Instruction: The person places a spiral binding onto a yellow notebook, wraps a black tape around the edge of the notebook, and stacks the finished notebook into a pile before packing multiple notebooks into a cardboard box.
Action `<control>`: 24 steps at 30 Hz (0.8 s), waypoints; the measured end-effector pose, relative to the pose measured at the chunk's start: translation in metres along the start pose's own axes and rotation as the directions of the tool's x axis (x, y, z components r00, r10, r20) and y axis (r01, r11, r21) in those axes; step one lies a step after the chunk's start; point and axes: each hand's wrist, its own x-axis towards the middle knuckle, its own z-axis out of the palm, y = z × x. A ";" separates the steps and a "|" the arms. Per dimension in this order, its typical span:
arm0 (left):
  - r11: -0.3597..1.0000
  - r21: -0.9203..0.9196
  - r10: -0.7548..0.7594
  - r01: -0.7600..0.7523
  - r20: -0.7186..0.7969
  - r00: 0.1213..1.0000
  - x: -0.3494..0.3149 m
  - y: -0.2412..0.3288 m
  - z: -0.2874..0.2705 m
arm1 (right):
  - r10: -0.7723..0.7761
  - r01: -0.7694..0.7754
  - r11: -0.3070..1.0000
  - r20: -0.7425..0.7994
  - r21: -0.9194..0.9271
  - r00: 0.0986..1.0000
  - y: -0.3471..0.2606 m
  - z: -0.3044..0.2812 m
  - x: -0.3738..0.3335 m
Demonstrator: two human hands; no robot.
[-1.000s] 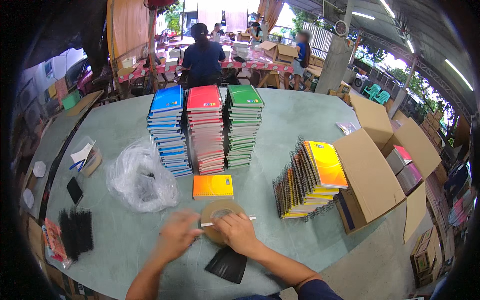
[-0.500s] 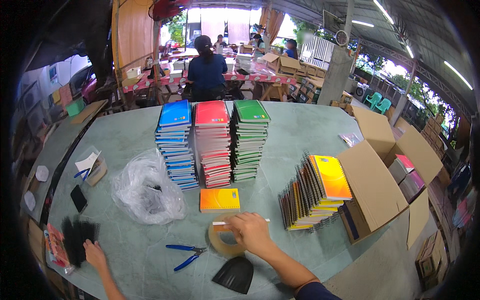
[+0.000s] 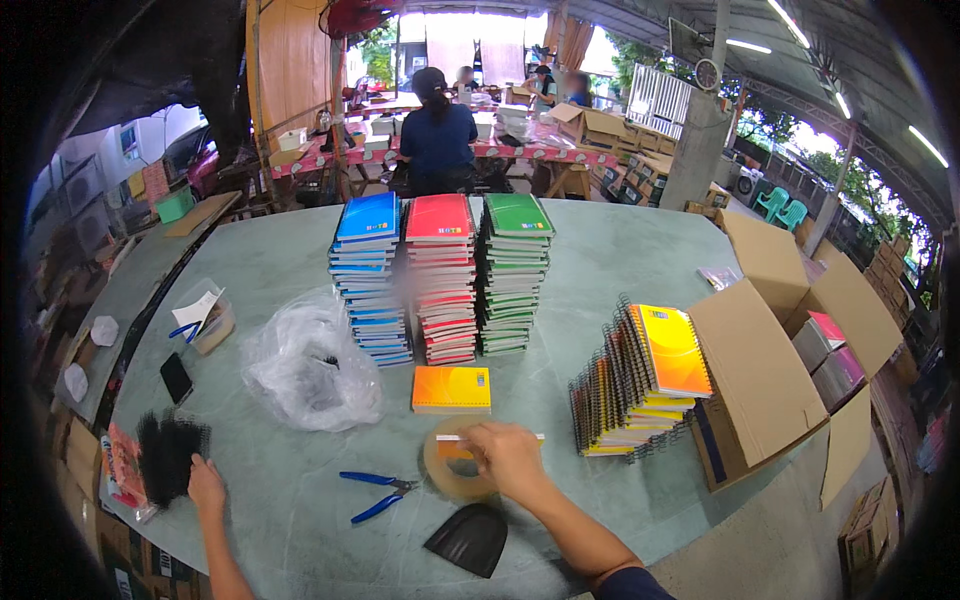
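My left hand [image 3: 206, 486] is at the left edge of the table, its fingers closed at the side of a bundle of black spiral binding coils [image 3: 170, 458]. Which coil it grips is hard to make out. Near the middle, my right hand [image 3: 508, 458] pinches a small orange notebook [image 3: 453, 446], seen nearly edge-on with its white page edge up. Below it lies a roll of tape [image 3: 437, 466]. Blue-handled cutters [image 3: 368, 497] and a dark, rounded flat piece [image 3: 470, 540] rest nearby. A yellow-orange spiral notebook [image 3: 452, 388] lies flat just beyond my right hand.
Tall stacks of blue [image 3: 370, 280], red [image 3: 440, 270] and green notebooks [image 3: 516, 270] stand ahead. A clear plastic bag [image 3: 305, 370], phone [image 3: 177, 378] and plastic tub [image 3: 212, 330] are leftward. Yellow notebooks [image 3: 650, 385] lean by an open carton [image 3: 760, 370]. Several people work beyond.
The whole view has shifted slightly, so things on the table appear further right and a little higher. Both hands keep nearly the same places beside the coils and over the tape.
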 end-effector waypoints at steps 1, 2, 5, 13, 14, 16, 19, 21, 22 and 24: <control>0.988 -0.144 -0.056 0.046 -0.067 0.996 -0.007 0.013 -0.009 | 0.002 -0.002 1.000 0.001 -0.016 1.000 0.003 0.002 -0.003; 0.954 -0.287 -0.122 0.082 -0.125 0.985 -0.014 0.026 -0.018 | 0.004 -0.004 1.000 0.001 -0.031 1.000 0.005 0.005 -0.006; 0.750 -0.660 -0.178 0.050 -0.128 0.976 -0.032 0.056 -0.071 | 0.024 -0.020 0.993 0.030 -0.114 0.999 0.005 0.005 -0.006; 0.348 -0.890 0.051 -0.293 -0.294 0.954 -0.038 0.136 -0.179 | -0.016 0.015 0.999 -0.015 -0.047 1.000 -0.003 0.008 0.000; 0.248 -0.943 0.115 -0.222 -0.199 0.973 -0.042 0.150 -0.189 | -0.036 0.036 0.997 -0.010 -0.072 0.999 -0.003 0.008 0.000; 0.061 -0.992 0.214 -0.111 -0.095 0.972 -0.045 0.165 -0.199 | -0.037 0.038 0.997 0.010 -0.066 0.999 -0.007 0.009 0.001; -0.188 -0.981 0.277 -0.058 -0.110 0.955 -0.047 0.183 -0.207 | -0.028 0.028 1.000 0.028 -0.002 0.999 -0.011 0.014 0.003; -0.515 -0.857 0.269 -0.018 -0.182 0.946 -0.048 0.196 -0.200 | -0.015 0.012 0.998 0.047 0.068 0.999 -0.013 0.015 0.003; -0.536 -0.842 0.329 0.065 -0.137 0.934 -0.053 0.214 -0.194 | 0.033 -0.036 0.999 0.081 0.039 0.996 -0.011 0.013 0.004; -0.374 -0.877 0.513 0.303 0.077 0.855 -0.079 0.251 -0.182 | 0.098 -0.099 0.995 0.064 0.002 0.993 -0.001 0.010 0.004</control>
